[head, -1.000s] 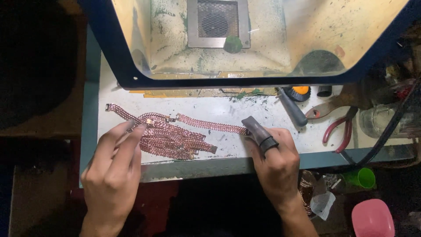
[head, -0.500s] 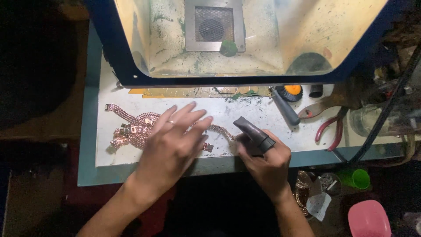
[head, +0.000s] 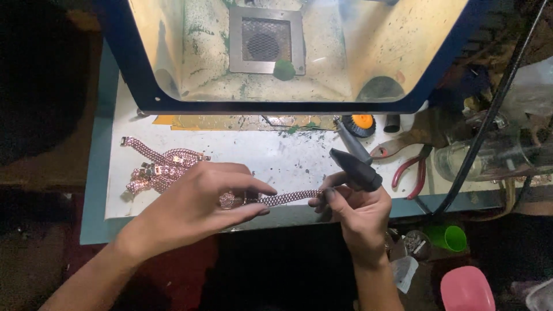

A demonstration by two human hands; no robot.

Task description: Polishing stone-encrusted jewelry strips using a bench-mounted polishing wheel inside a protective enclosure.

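My left hand (head: 201, 198) pinches one end of a rose-coloured metal bracelet (head: 275, 199) near its round clasp. My right hand (head: 357, 210) holds the bracelet's other end between fingertips and also grips a dark cone-shaped tool (head: 355, 170) that points up and left. The bracelet is stretched level between both hands, above the front edge of the white worktop (head: 288, 158). A heap of similar rose-coloured chains (head: 158, 167) lies on the worktop left of my left hand.
A blue-framed box with a mesh vent (head: 265, 40) stands behind the worktop. Red-handled pliers (head: 410, 167), an orange-centred brush wheel (head: 362, 123) and a clear jar (head: 478, 152) sit at the right. A black cable (head: 484, 121) crosses there. Below are a green cup (head: 449, 237) and a pink container (head: 466, 288).
My left hand left the heap of chains, moved right, and now holds one bracelet pulled out from it. My right hand took the bracelet's other end while keeping the dark tool.
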